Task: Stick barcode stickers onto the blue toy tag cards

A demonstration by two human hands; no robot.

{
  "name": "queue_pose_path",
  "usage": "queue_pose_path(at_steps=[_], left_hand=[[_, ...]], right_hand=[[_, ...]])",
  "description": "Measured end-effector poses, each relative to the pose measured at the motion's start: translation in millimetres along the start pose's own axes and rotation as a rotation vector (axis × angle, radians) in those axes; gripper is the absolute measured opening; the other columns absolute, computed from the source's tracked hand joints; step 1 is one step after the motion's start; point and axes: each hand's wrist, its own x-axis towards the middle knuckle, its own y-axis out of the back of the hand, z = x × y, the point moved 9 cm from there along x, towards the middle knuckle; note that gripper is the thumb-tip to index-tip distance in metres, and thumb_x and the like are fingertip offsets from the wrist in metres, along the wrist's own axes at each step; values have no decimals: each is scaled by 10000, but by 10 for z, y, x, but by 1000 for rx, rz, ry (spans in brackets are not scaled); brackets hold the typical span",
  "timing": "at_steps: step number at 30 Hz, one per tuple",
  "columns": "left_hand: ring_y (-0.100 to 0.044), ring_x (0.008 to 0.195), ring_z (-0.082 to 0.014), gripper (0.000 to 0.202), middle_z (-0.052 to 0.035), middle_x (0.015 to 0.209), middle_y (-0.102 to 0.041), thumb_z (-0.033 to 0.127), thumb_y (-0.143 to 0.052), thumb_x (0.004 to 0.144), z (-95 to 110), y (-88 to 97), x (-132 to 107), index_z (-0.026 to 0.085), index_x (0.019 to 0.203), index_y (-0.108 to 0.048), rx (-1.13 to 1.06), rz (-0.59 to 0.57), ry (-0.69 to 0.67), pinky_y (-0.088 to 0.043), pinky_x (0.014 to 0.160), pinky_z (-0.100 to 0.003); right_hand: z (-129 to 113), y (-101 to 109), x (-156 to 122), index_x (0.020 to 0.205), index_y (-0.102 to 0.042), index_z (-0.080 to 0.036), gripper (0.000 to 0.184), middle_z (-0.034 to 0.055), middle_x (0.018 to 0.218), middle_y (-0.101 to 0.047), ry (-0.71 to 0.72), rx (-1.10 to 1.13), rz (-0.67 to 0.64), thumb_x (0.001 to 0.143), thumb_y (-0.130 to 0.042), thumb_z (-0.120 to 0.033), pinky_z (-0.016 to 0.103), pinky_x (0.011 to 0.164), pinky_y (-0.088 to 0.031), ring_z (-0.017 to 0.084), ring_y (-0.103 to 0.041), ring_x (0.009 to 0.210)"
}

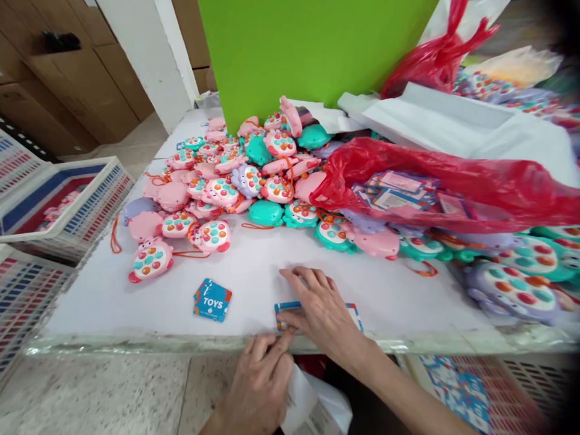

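Note:
My right hand [319, 308] lies flat, fingers spread, on a blue-edged printed card [286, 308] near the table's front edge. At that edge my left hand [260, 380] has its fingers curled, the fingertips touching the card's left corner. A white bag or sheet [312, 405] shows just below the left hand. A small blue "TOYS" card [212, 299] lies to the left of both hands. Behind them spreads a heap of pink, teal and purple push-button toys [254, 175] with orange cords.
A red plastic bag [453, 181] holding printed cards lies at right over more toys [516, 284]. A green board [308, 54] stands behind the heap. Slatted plastic baskets [63, 205] stack at left, another basket [498, 386] below right. White table surface [113, 296].

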Motion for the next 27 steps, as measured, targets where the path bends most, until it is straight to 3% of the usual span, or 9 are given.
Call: queue_pose_path(at_steps=[4, 9, 15, 22, 27], left_hand=[[-447, 854, -225, 223, -85, 1278, -491, -14, -344, 713, 11, -20, -6, 141, 740, -503, -15, -17, -11, -450, 740, -373], [-432, 877, -235, 220, -86, 1312, -457, -21, -349, 720, -16, -69, -35, 134, 764, -500, -26, -47, 3, -443, 754, -392], [-439, 884, -233, 235, -97, 1286, -483, -20, -337, 735, -12, -52, -38, 132, 776, -511, -29, -33, 1, -446, 769, -394], [-451, 857, -220, 254, -94, 1238, -530, 6, -319, 779, 9, 12, -5, 140, 756, -534, -12, 31, -1, -465, 738, -383], [-484, 830, -206, 278, -114, 1200, -555, 11, -302, 792, -13, 12, -38, 144, 773, -545, 17, 41, 34, -484, 717, -366]], right_hand=[[72, 4, 98, 1266, -411, -163, 568, 136, 1124, -525, -45, -107, -1, 774, -620, -357, 446, 810, -422, 298, -464, 988], [186, 58, -49, 1290, -379, -169, 652, 137, 1173, -489, -5, -156, 10, 761, -595, -481, 450, 817, -409, 312, -432, 1031], [179, 144, -154, 1264, -416, -138, 519, 148, 1163, -506, -57, -251, 59, 809, -579, -327, 454, 821, -398, 314, -438, 1026], [130, 200, -366, 1221, -443, -162, 423, 139, 1167, -514, -18, -149, 72, 820, -564, -224, 445, 815, -415, 288, -443, 1038], [4, 157, -258, 979, -579, -201, 280, 79, 1018, -570, 7, -64, -71, 721, -686, -225, 384, 778, -412, 256, -484, 950]])
